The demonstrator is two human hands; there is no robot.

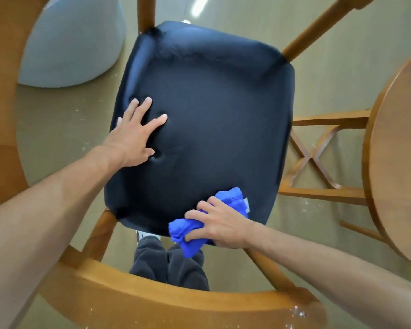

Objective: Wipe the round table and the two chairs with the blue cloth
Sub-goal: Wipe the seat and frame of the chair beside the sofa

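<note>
Blue cloth sits bunched at the near edge of the chair's black seat, and the right hand grips it tight. The left hand presses flat on the seat, fingers spread. The round table stands just beside, on the right.

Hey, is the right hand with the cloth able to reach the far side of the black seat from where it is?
Probably yes. The right hand grips the blue cloth at the near edge of the black seat, and nothing lies on the seat ahead of it; the left hand presses down off to the side.
</note>
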